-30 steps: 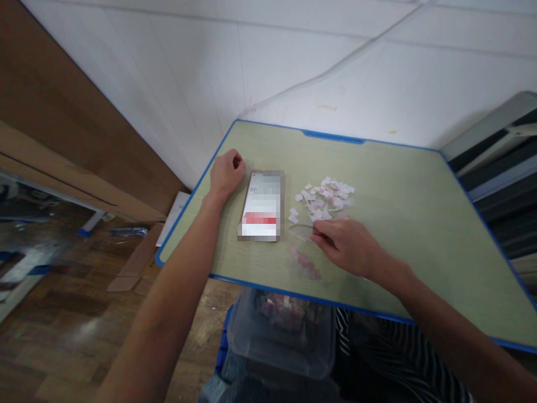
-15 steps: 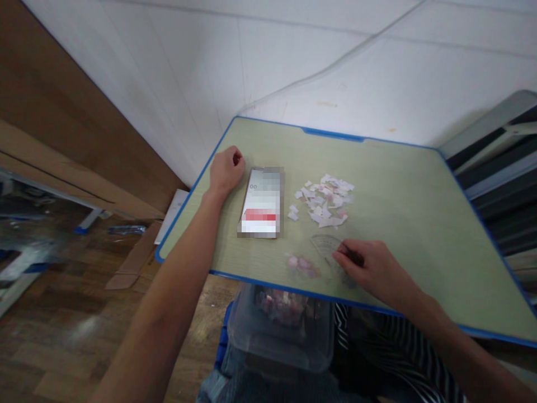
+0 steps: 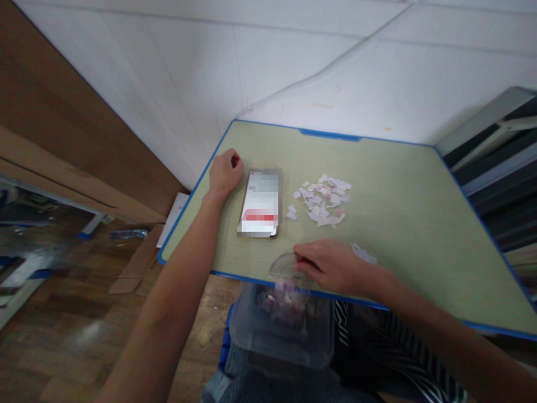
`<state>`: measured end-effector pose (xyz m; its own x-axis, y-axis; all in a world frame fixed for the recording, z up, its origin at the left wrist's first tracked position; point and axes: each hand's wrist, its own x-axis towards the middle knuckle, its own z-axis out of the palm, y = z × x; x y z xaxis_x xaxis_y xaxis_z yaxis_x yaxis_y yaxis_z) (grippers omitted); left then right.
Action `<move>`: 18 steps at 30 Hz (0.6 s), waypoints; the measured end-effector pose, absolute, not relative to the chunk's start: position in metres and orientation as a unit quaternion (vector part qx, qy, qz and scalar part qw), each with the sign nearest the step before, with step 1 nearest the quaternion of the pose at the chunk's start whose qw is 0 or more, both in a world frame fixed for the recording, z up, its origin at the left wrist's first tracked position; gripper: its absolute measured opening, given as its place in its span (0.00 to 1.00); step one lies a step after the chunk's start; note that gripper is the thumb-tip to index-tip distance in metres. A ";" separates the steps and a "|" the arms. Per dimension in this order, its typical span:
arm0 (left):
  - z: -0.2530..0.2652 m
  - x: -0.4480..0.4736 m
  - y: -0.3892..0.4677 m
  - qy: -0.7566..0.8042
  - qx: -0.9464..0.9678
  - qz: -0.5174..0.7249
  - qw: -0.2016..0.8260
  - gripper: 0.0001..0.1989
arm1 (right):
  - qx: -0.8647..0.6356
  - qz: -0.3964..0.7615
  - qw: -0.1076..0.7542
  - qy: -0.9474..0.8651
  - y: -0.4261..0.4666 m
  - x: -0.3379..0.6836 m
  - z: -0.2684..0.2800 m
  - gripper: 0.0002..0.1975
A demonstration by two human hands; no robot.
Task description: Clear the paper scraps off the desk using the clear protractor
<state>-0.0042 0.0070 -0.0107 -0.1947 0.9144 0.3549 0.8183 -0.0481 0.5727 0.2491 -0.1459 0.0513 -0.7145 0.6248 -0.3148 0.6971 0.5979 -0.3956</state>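
Protractor (image 3: 282, 265), just one, is pinched by the right hand (image 3: 331, 266), the left hand (image 3: 225, 172) curled closed near one phone (image 3: 260, 198).

- Got left hand (image 3: 226, 172) curled, left of centre.
- Got left forearm (image 3: 180, 274) slanted up from bottom edge.
- Pinching with right hand (image 3: 325, 264), below-right of centre.
- Got right forearm (image 3: 436, 322) angled in from lower right.

A phone (image 3: 260, 202) lies on the table (image 3: 411, 190), with my left hand (image 3: 225, 172) loosely curled just left of it. Right of the phone is a heap of pale paper scraps (image 3: 324, 199). Nearer me than the phone and to its right, my right hand (image 3: 331, 264) pinches a clear protractor (image 3: 280, 265). A clear tub (image 3: 281, 347) of pinkish bits (image 3: 273, 305) sits lower than the phone.
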 end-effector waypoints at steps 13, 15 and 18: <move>-0.011 -0.004 0.008 0.681 0.637 0.355 0.059 0.04 | 0.378 -0.227 0.050 0.896 -0.161 0.270 0.058 0.11; -0.011 -0.004 0.008 0.684 0.635 0.354 0.061 0.04 | 0.415 -0.213 0.044 0.884 -0.160 0.280 0.055 0.12; -0.011 -0.004 0.008 0.687 0.633 0.351 0.063 0.04 | 0.425 -0.207 0.054 0.879 -0.162 0.287 0.050 0.12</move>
